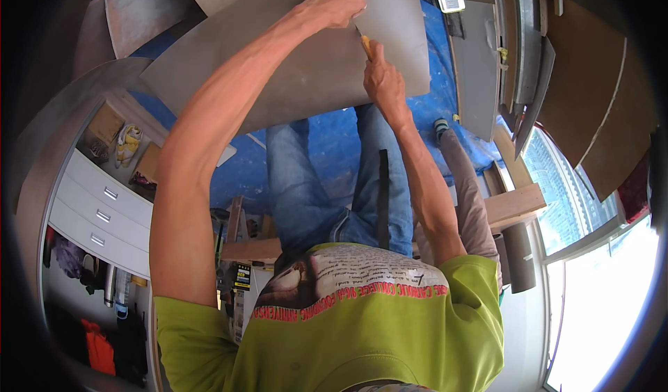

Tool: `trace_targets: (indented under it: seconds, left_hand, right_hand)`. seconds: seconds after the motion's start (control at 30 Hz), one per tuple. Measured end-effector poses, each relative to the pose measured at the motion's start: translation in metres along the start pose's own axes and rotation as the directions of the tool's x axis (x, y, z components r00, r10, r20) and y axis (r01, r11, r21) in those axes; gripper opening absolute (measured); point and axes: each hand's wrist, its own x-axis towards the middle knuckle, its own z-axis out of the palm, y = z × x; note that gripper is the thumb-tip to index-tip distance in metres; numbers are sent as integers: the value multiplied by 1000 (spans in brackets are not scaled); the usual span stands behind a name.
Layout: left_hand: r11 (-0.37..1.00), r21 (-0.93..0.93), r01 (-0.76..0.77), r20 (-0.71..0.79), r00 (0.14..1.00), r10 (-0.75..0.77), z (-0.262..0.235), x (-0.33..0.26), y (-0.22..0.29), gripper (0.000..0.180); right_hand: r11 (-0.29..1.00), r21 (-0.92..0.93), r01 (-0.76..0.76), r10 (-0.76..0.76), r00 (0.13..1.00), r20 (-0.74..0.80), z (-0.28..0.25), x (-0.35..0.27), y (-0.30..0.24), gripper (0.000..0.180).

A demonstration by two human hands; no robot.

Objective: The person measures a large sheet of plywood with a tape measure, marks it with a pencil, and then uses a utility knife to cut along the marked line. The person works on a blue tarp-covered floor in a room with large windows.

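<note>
My right hand (384, 82) grips a yellow utility knife (366, 45), with the index finger stretched along its handle. The knife's thin dark tip points up and away, close beside my left hand (335, 4). That left hand is closed over a large grey-brown sheet (299, 79), its fingers curled near the top edge of the view. Whatever it pinches or presses there is hidden by the hand. The sheet lies flat in front of me, above my legs, with its near edge by my knees.
Blue plastic sheeting (236, 173) covers the floor. Another person's leg (459, 162) stands close on my right. More panels (584, 100) lean at the right, near a bright window (598, 315). A white drawer unit (104, 204) is at left, and a wooden beam (515, 205) lies behind my right forearm.
</note>
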Motion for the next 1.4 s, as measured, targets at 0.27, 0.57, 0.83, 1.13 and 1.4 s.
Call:
trace_targets:
  seconds: [0.27,0.57,0.83,1.13,1.4]
  left_hand:
    - [997,70,14,91,996,-20,-12,10,7,7]
    - [989,148,7,249,968,-44,-14,10,12,6]
    - [1000,32,1,129,992,-5,5,3,6,6]
    - [999,45,-15,57,998,12,9,-1,5,5]
    - [1000,6,-26,30,999,25,2,-5,6,6]
  right_hand:
    - [994,-84,-70,79,991,111,-40,-17,-18,38]
    - [999,-43,-5,5,1000,20,-55,-49,7,42]
    - [996,93,17,-17,1000,-8,-18,-33,11,44]
    - [996,81,27,-28,1000,5,-12,-31,8,43]
    - [993,117,35,-38,999,26,-12,-30,13,42]
